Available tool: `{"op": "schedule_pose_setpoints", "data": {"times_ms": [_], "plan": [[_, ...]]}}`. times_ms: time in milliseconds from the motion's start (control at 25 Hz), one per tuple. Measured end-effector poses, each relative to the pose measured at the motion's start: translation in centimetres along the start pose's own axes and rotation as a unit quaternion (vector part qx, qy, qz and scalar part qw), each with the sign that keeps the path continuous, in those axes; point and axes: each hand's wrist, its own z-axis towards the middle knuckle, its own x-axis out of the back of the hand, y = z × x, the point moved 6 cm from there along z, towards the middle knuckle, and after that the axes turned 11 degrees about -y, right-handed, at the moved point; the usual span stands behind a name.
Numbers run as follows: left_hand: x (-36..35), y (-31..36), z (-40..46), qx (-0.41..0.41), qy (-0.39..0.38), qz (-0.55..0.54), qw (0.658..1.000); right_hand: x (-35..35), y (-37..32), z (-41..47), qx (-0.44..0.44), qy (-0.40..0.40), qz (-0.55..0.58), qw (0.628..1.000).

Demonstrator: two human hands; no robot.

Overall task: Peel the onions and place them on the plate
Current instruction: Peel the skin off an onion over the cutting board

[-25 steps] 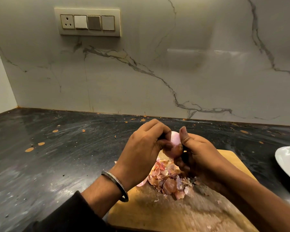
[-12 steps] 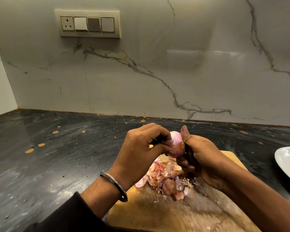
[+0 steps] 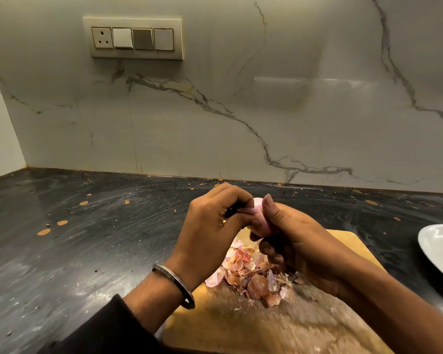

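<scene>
The onion (image 3: 260, 218) is held up between both hands, above the far end of the wooden cutting board (image 3: 274, 325), so that whatever is stripped from it falls onto the board and not onto the counter. It is gripped from the right by the right hand (image 3: 294, 241), whose thumb is pressed up along its side while the curled fingers cradle it from below — a steadying hold, it seems, that leaves the pale pink upper face exposed. That face is worked by the left hand (image 3: 212, 226), its fingers bent over the top and its thumb pinched against the skin; whether a loose flap is actually caught there cannot be told, since the fingertips hide the spot. A steel bangle (image 3: 174, 286) is worn on the left wrist, above a dark sleeve. Directly beneath the hands a heap of papery peels (image 3: 253, 274) is gathered on the board, which suggests that peeling is well under way. The white plate (image 3: 440, 249) is set at the right edge of the view, on the dark stone counter (image 3: 74, 238) and apart from the board — within reach of the right hand, so the bare onion can be set down without a change of grip. Only part of the plate is seen, and no onion shows on that part.
</scene>
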Motion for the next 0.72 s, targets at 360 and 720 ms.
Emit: {"op": "schedule_pose_setpoints", "data": {"times_ms": [360, 720], "plan": [[-1.1, 0.7, -0.2, -0.007, -0.065, -0.108, 0.992, 1.5, -0.2, 0.1, 0.027, 0.11, 0.152, 0.982], [-1.0, -1.4, -0.2, 0.082, -0.039, -0.149, 0.985, 2.5, -0.6, -0.1, 0.064, 0.203, 0.125, 0.969]]}}
